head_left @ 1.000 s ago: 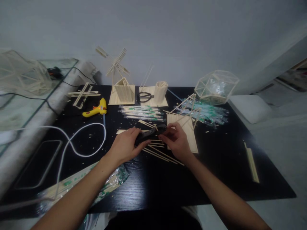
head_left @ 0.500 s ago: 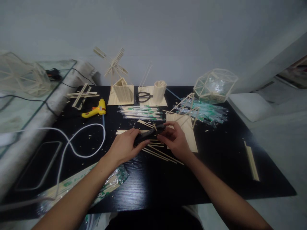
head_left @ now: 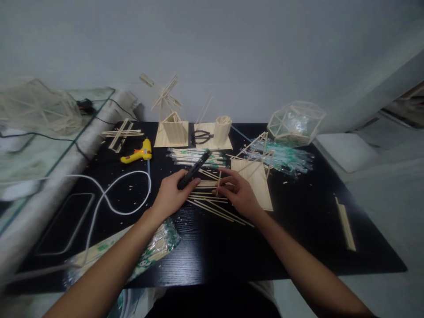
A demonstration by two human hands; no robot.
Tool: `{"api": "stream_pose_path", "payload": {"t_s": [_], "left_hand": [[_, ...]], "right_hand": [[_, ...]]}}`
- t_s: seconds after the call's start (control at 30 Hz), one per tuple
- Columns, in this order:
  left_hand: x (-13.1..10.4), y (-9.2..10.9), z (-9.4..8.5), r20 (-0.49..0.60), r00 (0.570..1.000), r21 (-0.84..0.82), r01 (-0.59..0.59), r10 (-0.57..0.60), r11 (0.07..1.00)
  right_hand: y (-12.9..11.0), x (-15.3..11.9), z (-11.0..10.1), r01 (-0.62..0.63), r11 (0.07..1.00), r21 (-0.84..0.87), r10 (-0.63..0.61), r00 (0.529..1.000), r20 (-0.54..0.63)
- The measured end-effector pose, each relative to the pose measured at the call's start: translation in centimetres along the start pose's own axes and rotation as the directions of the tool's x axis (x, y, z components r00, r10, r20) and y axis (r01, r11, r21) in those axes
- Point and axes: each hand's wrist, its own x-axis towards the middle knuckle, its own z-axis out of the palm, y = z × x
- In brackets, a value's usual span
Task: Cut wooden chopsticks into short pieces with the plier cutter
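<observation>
My left hand [head_left: 172, 193] is wrapped round a long black tool [head_left: 194, 168] that looks like a utility knife, its far end tilted up and to the right; I cannot make out a blade. A short wooden stick [head_left: 219, 182] stands nearly upright in the fingertips of my right hand [head_left: 239, 193]. Beneath and between both hands, several thin wooden sticks [head_left: 215, 210] lie loosely on the black table [head_left: 212, 251]. Just right of the right hand is a flat wooden board [head_left: 261, 190] with a stick frame [head_left: 265, 150] on it.
A yellow glue gun [head_left: 137, 153] and looped white cable [head_left: 109, 194] lie left. Behind are a stick windmill [head_left: 174, 128], a round stick tower [head_left: 222, 130], black scissors [head_left: 202, 137] and bagged sticks [head_left: 198, 157]. Another bag [head_left: 155, 247] lies under my left forearm. A polyhedron frame [head_left: 296, 123] stands back right.
The black tool has come away from the stick and swung upward in my left hand. My right hand has drawn the short stick slightly nearer, now upright. The view has shifted a little.
</observation>
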Motion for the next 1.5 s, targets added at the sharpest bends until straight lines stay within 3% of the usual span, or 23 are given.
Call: {"api": "stream_pose_path", "payload": {"t_s": [0.1, 0.2, 0.5, 0.6, 0.67, 0.73, 0.83, 0.9, 1.0, 1.13, 1.23, 1.33, 1.43, 1.5], "left_hand": [[-0.1, 0.3, 0.5, 0.037, 0.996, -0.334, 0.092, -0.084, 0.938], [-0.2, 0.5, 0.7, 0.08, 0.99, -0.487, 0.142, -0.118, 0.862], [0.5, 0.2, -0.2, -0.041, 0.976, -0.574, 0.152, -0.213, 0.805], [0.7, 0.1, -0.3, -0.08, 0.973, -0.605, 0.125, -0.216, 0.787], [0.8, -0.2, -0.4, -0.138, 0.965, -0.624, 0.089, -0.222, 0.776], [1.0, -0.5, -0.5, -0.19, 0.951, -0.644, 0.068, -0.245, 0.762], [1.4, -0.8, -0.7, -0.22, 0.928, -0.683, 0.073, -0.3, 0.727], [1.5, -0.8, -0.8, -0.209, 0.921, -0.717, 0.085, -0.33, 0.692], [1.4, -0.5, -0.8, -0.187, 0.921, -0.752, 0.09, -0.342, 0.653], [1.4, -0.5, -0.7, -0.18, 0.925, -0.754, 0.088, -0.335, 0.65], [1.4, -0.6, -0.9, -0.16, 0.929, -0.771, 0.092, -0.332, 0.63], [1.3, -0.5, -1.2, -0.13, 0.953, -0.759, 0.082, -0.273, 0.646], [1.1, -0.2, -1.4, -0.07, 0.986, -0.683, 0.061, -0.149, 0.728], [0.8, 0.1, -1.4, -0.019, 0.995, -0.619, 0.062, -0.093, 0.783]], "right_hand": [[-0.8, 0.4, 1.1, -0.065, 0.997, 0.032, 0.066, 0.998, -0.015], [-1.8, 1.4, 2.2, -0.067, 0.996, 0.066, 0.069, 0.997, -0.027], [-2.3, 4.3, 4.2, -0.039, 0.99, 0.132, 0.04, 0.999, -0.004], [-1.8, 4.9, 3.8, 0.01, 0.999, 0.034, -0.009, 1.0, -0.015], [-1.4, 5.4, 3.0, 0.063, 0.987, -0.15, -0.069, 0.997, -0.039], [-0.8, 5.8, 2.0, 0.096, 0.9, -0.426, -0.131, 0.99, -0.055], [0.2, 5.9, 1.0, 0.099, 0.637, -0.765, -0.14, 0.99, 0.011], [0.8, 5.9, 0.7, 0.099, 0.508, -0.856, -0.112, 0.993, 0.049], [1.3, 6.0, 0.8, 0.098, 0.456, -0.885, -0.097, 0.993, 0.06], [1.0, 6.1, 1.0, 0.114, 0.453, -0.884, -0.098, 0.992, 0.078], [0.0, 5.7, 0.8, 0.148, 0.484, -0.863, -0.177, 0.982, 0.069], [-1.0, 4.6, 0.3, 0.152, 0.641, -0.752, -0.202, 0.979, 0.026], [-1.5, 3.1, 0.0, 0.08, 0.796, -0.6, -0.075, 0.997, 0.034], [-1.5, 2.0, 0.0, 0.043, 0.833, -0.551, -0.017, 0.999, 0.051]]}}
